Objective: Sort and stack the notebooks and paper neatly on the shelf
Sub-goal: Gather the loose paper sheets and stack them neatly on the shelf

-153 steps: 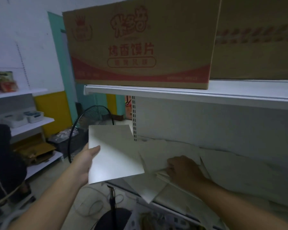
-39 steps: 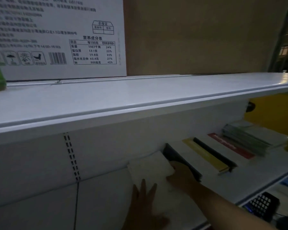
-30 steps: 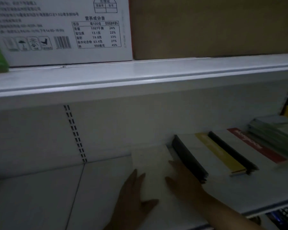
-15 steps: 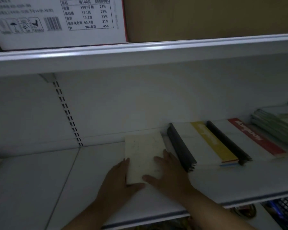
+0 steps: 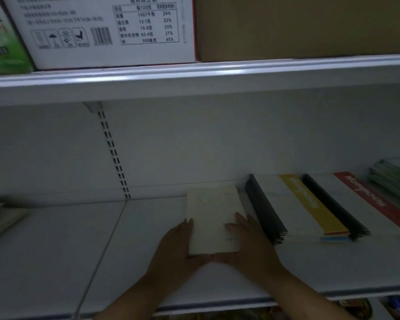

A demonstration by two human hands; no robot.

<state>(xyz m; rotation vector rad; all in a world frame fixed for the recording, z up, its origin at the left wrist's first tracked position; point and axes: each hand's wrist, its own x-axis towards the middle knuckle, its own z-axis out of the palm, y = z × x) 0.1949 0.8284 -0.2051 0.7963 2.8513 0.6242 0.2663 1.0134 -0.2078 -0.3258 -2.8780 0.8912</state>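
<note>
two hands: both flat and spread, squaring up one stack; neither pinches anything.
left hand [image 5: 178, 245]: straight fingers laid against the stack's left edge, thumb along its near edge.
right hand [image 5: 252, 243]: straight fingers resting on the top sheet at the near right corner, thumb at the near edge beside the other thumb.
task's thing: thick cream-white stack of loose paper [image 5: 210, 211], lying flat on the white metal shelf board [image 5: 56, 250], its far end close to the back panel.
neighbours: pile of white notebooks with a yellow band and black spines [image 5: 293, 204] just right of the paper, touching or not i cannot tell; then a pile of white notebooks with a red band [image 5: 367, 199]; then a green-edged stack of booklets [image 5: 393, 179] at the far right.
far left: a few beige sheets or covers [image 5: 2, 218], blurred, well apart from the rest.
above: white printed carton [image 5: 102, 31] and plain brown cardboard box [image 5: 298, 26].
step, as i judge: aligning the paper's edges.
risk one: loose sheets slide easily; a dragging palm or an uneven lift could fan the top sheets toward the front lip.
risk two: a push rightward could ram the paper against the black spines and knock that pile askew.
risk three: dim light may hide a crooked edge.
</note>
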